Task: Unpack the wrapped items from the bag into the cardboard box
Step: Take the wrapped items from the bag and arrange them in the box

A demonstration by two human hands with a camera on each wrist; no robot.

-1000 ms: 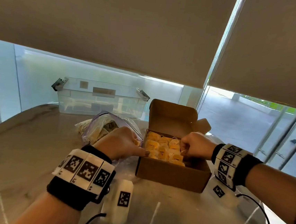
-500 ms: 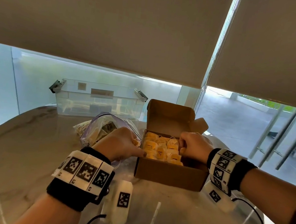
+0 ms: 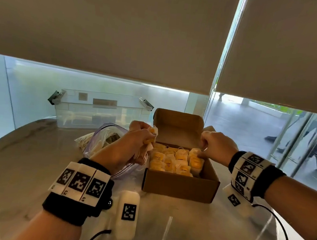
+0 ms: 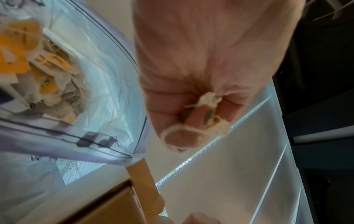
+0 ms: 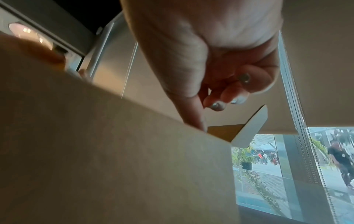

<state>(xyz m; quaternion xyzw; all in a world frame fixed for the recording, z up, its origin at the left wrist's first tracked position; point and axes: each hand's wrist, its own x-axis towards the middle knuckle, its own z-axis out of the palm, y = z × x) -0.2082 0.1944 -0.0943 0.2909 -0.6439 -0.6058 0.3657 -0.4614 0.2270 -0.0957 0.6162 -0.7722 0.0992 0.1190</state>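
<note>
Beside the packet-filled cardboard box [image 3: 180, 185], left fingers [image 3: 148, 136] clamp a wrapped item [image 3: 153, 131]; right fingers [image 3: 204, 143] curl, their hold unclear.

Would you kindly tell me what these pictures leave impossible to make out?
- Head view: print on the wrapped items in the cardboard box is too small to read.
- Right wrist view: the box wall hides its contents and the right hand thumb tip.
- Left wrist view: blur smears what the left hand grips.
- Plastic bag: count unclear.

Left hand [image 3: 138, 139] fisted, raised; right hand [image 3: 216, 145] curled.
</note>
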